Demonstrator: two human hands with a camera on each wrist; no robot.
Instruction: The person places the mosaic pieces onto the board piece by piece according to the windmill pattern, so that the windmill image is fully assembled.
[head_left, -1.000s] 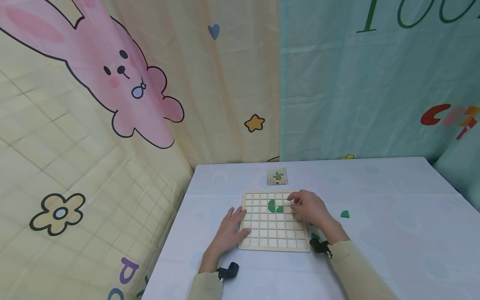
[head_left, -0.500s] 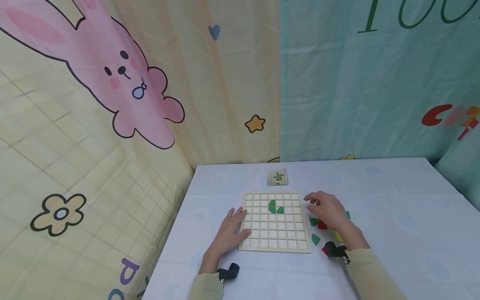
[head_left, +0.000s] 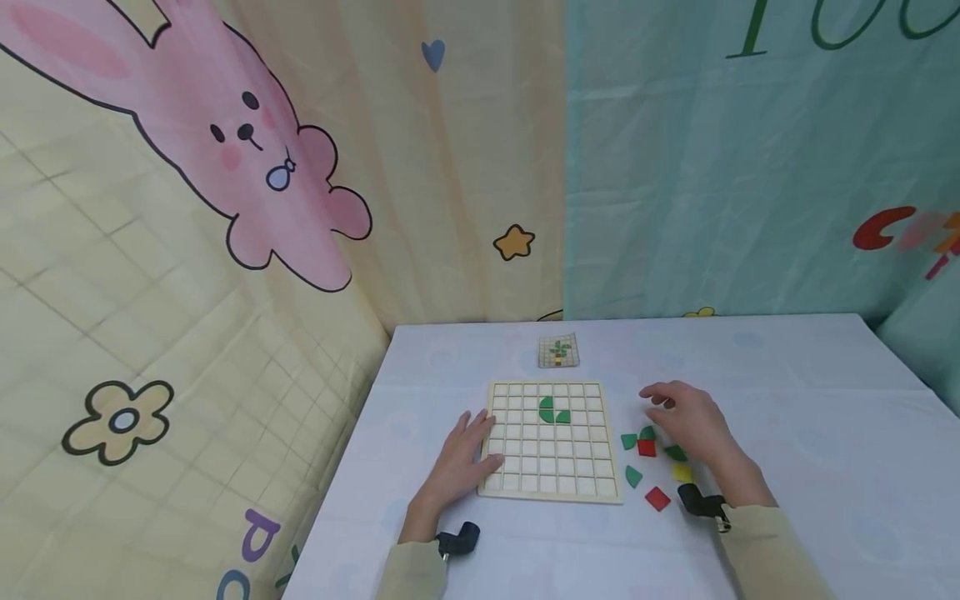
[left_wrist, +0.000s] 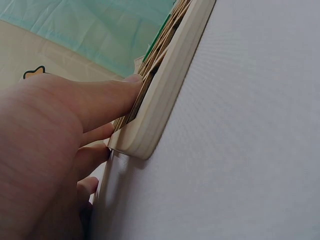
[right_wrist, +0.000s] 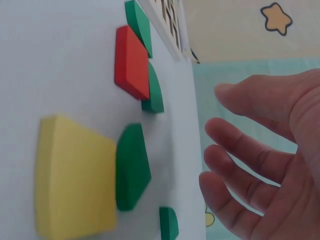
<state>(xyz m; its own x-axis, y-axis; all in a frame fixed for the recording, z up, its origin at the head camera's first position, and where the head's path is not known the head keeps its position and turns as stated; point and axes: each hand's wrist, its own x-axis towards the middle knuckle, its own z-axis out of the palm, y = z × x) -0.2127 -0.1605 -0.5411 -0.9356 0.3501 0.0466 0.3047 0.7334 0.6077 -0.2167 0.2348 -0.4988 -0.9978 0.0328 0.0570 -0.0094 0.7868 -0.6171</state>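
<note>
A pale wooden grid board (head_left: 551, 467) lies on the table, with quarter-round green pieces (head_left: 547, 417) in its upper cells. My left hand (head_left: 459, 462) rests along the board's left edge, fingers fairly straight; in the left wrist view the thumb touches the grid near a corner of the frame (left_wrist: 150, 125). My right hand (head_left: 690, 421) hovers right of the board with loosely bent fingers and nothing between them. Near it lie loose green pieces (head_left: 628, 442), a red square (head_left: 647, 448) and a yellow square (head_left: 682, 472). The right wrist view shows the bare fingers (right_wrist: 245, 145) apart from the pieces.
A small card (head_left: 558, 351) printed with a grid and a coloured pattern lies behind the board. Another red square (head_left: 657, 499) and a green piece (head_left: 633, 477) lie close to the board's right side. Printed cloth (head_left: 465, 167) hangs behind the table (head_left: 825, 450).
My right hand has moved off the board's upper right to the right, uncovering the red, yellow and green pieces there. The left hand has stayed on the board's left edge.
</note>
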